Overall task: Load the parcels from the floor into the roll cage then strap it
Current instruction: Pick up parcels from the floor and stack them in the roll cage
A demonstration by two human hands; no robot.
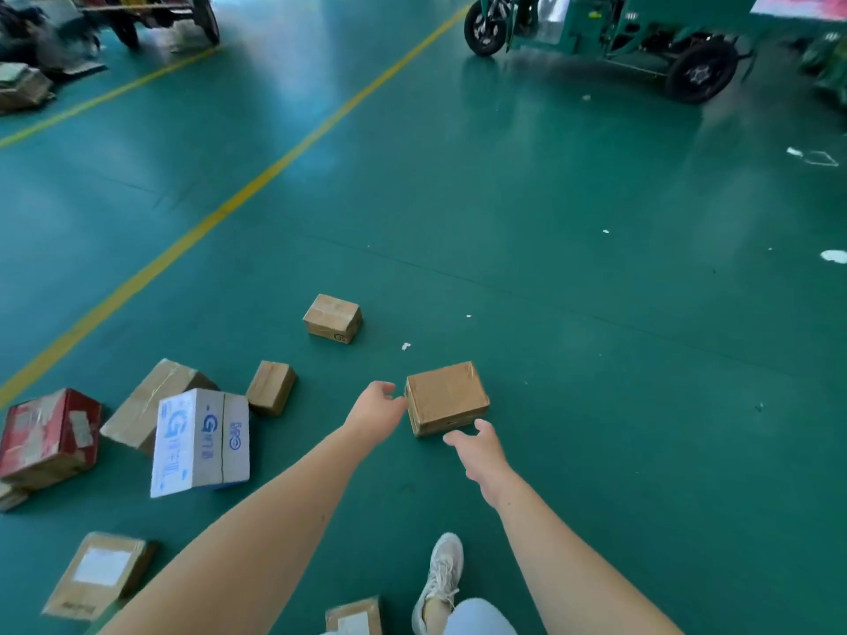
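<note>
A brown cardboard parcel (447, 397) lies on the green floor in front of me. My left hand (376, 412) reaches to its left side, fingers relaxed and just at the box's edge. My right hand (479, 449) hovers at its near right corner, fingers loosely spread, holding nothing. More parcels lie around: a small brown box (333, 318) farther off, another small one (271, 387), a white box with blue print (201, 442), a long brown box (151, 403), a red box (48, 437) and a flat labelled parcel (98, 575). No roll cage is in view.
A green cargo tricycle (618, 34) stands at the far right and another vehicle (151, 16) at the far left. Yellow lines (256, 181) cross the floor. My shoe (440, 575) is beside another small parcel (354, 616) at the bottom edge. Paper scraps dot the floor.
</note>
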